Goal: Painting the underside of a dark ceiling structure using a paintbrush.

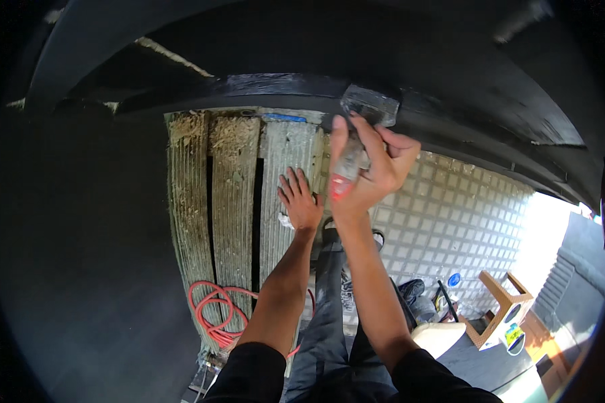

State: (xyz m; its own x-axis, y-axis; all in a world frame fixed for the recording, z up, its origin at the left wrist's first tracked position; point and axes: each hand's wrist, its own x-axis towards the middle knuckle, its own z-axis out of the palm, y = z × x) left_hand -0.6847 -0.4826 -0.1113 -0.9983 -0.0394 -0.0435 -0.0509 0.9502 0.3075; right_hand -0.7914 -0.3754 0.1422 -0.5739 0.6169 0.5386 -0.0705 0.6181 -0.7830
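Observation:
My right hand (376, 168) grips the handle of a wide, flat paintbrush (372, 106), whose grey-streaked head is against the edge of a black panel (444, 114). The handle looks smudged grey with a red end, and the fingers partly cover it. On the pale ridged plank (286, 151) my left hand (301, 200) lies flat, fingers spread, holding nothing. A slim blue object (286, 117) rests at the far end of that plank, beneath the black edge.
A coiled red hose (215, 316) lies across the planks' near end. Patterned tiles (444, 215) cover the floor at right, where a brown stool-like frame (497, 312) and a blue lid-like disc (454, 279) stand about. A large dark surface (81, 255) fills the left.

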